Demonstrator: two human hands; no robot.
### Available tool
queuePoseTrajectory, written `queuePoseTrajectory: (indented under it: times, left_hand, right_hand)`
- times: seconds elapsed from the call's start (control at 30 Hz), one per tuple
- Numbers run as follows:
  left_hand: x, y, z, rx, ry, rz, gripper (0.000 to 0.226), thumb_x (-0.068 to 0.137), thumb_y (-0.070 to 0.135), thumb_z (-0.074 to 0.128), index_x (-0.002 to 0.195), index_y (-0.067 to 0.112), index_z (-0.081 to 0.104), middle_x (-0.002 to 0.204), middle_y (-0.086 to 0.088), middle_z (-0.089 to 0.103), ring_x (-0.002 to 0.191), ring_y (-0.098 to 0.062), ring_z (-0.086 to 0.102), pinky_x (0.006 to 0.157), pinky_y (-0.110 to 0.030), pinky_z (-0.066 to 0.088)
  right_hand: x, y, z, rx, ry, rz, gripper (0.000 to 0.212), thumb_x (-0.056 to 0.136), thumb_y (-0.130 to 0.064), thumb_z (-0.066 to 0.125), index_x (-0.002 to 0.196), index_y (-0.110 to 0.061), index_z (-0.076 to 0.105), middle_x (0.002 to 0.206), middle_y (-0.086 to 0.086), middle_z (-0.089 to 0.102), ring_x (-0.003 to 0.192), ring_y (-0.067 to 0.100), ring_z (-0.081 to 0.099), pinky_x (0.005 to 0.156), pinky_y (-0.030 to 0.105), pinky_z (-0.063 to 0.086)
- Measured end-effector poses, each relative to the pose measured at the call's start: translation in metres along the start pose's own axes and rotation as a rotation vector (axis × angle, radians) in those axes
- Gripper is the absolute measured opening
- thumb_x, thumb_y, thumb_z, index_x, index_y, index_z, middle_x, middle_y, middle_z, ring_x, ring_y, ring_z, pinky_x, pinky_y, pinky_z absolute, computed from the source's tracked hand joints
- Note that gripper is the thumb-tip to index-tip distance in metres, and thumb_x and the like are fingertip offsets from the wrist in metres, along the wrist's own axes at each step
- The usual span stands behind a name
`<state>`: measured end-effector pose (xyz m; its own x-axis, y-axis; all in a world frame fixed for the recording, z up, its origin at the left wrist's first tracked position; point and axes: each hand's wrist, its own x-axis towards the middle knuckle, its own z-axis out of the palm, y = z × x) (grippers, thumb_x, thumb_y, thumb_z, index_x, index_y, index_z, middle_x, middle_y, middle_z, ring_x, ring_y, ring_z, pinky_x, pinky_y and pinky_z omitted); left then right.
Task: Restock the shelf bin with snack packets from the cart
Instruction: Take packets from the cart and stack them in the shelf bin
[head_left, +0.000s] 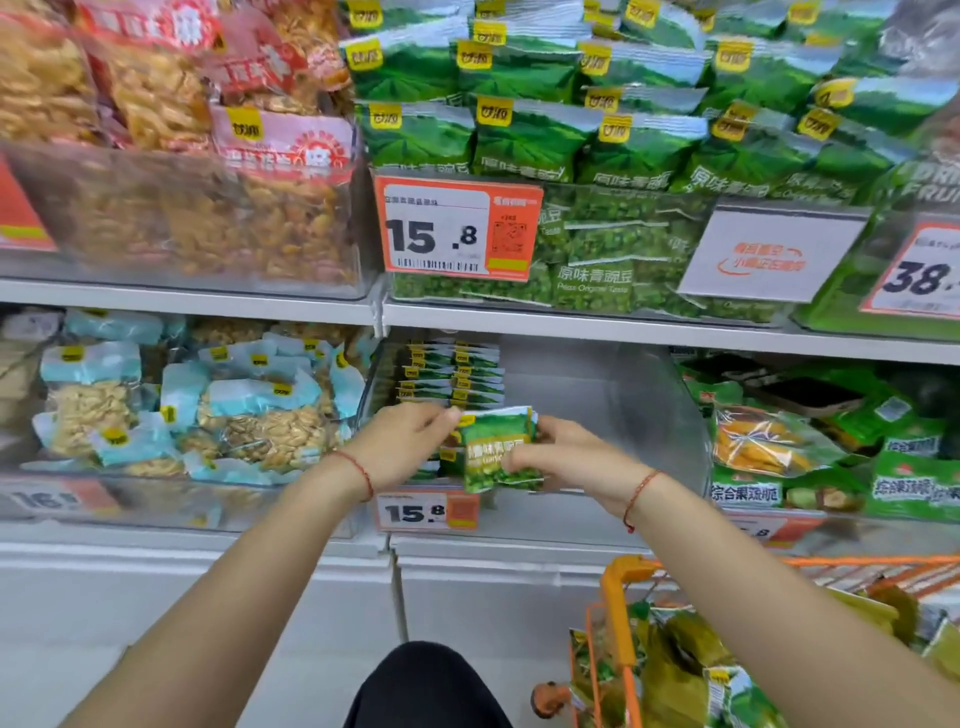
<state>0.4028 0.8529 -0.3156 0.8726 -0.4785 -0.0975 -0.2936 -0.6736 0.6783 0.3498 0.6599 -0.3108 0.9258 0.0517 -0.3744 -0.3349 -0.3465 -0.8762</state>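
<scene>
We see both forearms reaching forward and slightly up from the bottom corners toward the lower shelf, each wrist carrying a thin red string bracelet (640, 491). The left hand (402, 447) is turned palm down, its fingers curled and pinching the top left edge of the green snack packets (498, 449). The right hand (558, 454) comes in from the other side, its grip closed round the right edge of the same packets, thumb across the front. It looks like more than one packet held together, though the blur makes the count unsure.

The packets sit upright between the two hands, at the front lip of the clear shelf bin (613, 405), just above its orange price tag (426, 512). Behind them, a stack of like green packets (451, 379) lies in the back left of the bin.

At lower right stands the orange cart (621, 597), with more green packets (675, 670) lying in it. On the upper shelf, just above the bin, a full bin of green packets (597, 270) carries a larger price tag (457, 231).
</scene>
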Motion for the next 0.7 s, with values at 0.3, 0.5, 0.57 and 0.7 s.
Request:
queuePoseTrajectory:
  times: [0.3,0.5,0.57,0.7]
  left_hand:
    - [0.021,-0.003,0.000,0.334,-0.324,0.042,0.019,0.089,0.020,0.064,0.106,0.018,0.073,0.104,0.004,0.070,0.084,-0.001,0.054,0.077,-0.014,0.038]
    - [0.028,-0.011,-0.003,0.511,-0.375,-0.046,0.022,0.084,0.015,0.057,0.064,0.020,0.063,0.061,0.008,0.057,0.058,-0.011,0.054,0.063,-0.024,0.051]
    - [0.025,-0.008,-0.003,0.568,-0.365,-0.059,0.021,0.085,0.016,0.053,0.064,0.019,0.055,0.060,0.001,0.048,0.054,-0.018,0.043,0.057,-0.025,0.043]
    - [0.018,-0.003,-0.004,0.636,-0.321,-0.064,0.021,0.085,0.011,0.049,0.065,0.014,0.046,0.058,-0.003,0.039,0.052,-0.018,0.031,0.053,-0.026,0.034]
  right_hand:
    - [0.027,0.010,-0.012,0.049,-0.046,0.066,0.018,0.085,-0.018,0.064,0.102,-0.024,0.061,0.107,0.001,0.065,0.099,0.014,0.058,0.082,0.027,0.047]
    - [0.035,0.015,-0.010,-0.037,-0.166,0.104,0.024,0.086,-0.017,0.066,0.108,-0.024,0.060,0.102,-0.003,0.063,0.096,0.012,0.053,0.078,0.026,0.042]
    - [0.037,0.013,-0.007,-0.007,-0.192,0.111,0.023,0.086,-0.014,0.066,0.103,-0.027,0.059,0.100,-0.003,0.063,0.096,0.012,0.054,0.077,0.026,0.043]
    - [0.047,0.014,-0.002,-0.133,-0.153,0.063,0.045,0.081,-0.005,0.070,0.120,-0.017,0.050,0.105,0.001,0.062,0.087,0.009,0.059,0.069,0.023,0.049]
